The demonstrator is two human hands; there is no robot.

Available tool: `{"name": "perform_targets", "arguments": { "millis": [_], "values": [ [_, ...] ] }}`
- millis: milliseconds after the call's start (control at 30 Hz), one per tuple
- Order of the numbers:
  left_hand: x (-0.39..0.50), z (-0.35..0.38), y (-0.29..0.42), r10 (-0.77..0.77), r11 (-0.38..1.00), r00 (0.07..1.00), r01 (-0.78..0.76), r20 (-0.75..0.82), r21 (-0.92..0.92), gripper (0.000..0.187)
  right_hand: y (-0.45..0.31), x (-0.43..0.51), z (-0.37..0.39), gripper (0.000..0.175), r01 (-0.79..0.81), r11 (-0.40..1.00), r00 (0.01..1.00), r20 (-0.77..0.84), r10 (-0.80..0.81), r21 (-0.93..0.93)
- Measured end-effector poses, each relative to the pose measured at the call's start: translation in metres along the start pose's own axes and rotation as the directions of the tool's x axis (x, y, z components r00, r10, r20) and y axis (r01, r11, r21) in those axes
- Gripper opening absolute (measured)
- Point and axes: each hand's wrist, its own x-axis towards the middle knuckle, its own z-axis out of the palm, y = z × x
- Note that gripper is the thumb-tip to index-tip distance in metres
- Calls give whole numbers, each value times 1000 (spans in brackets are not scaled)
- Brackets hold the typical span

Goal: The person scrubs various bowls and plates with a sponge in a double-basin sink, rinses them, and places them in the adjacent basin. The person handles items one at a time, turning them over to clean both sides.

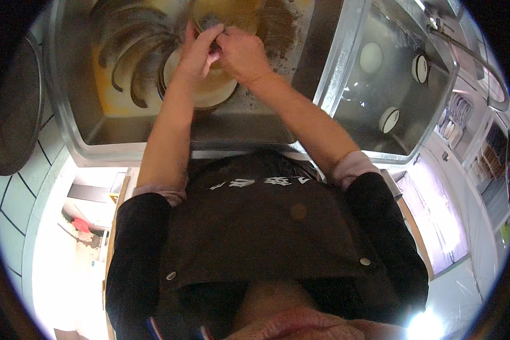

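My left hand (197, 53) and my right hand (243, 53) meet over the left basin of a stainless-steel sink (255, 127). Their fingers are bent in and touch one another. Whatever may be between them is hidden by the fingers. Just below is a pale, wide round bowl (212, 91), partly covered by my left wrist. Beyond my fingertips a yellowish round vessel (238, 15) shows at the picture's top edge; its kind is unclear. Yellow and dark brown residue (129, 55) streaks the basin floor in curved marks.
In the right basin (365, 140), holding water, are a white round dish (371, 57) and two dark-rimmed white bowls (420, 69) (389, 120). A metal pipe (471, 53) curves over its far right side. A dark oval object (17, 110) lies on the tiled counter (10, 191) at left.
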Motion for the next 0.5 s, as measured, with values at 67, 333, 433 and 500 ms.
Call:
{"name": "perform_targets", "arguments": {
  "millis": [67,333,433,500],
  "values": [
    [2,1,3,-49,999,999,49,24,4,80,-2,1,4,29,-20,979,995,-93,40,203],
    [-3,-5,16,0,1000,1000,0,-31,-10,67,15,3,3,33,70,993,997,-11,-71,-93],
    [-7,0,14,83,989,994,-74,-71,124,79,2,11,2,38,30,986,998,41,-37,166],
    [-6,0,16,29,990,995,-15,-95,137,83,2,10,-1,41,84,979,996,-34,-79,187]
  ]
}}
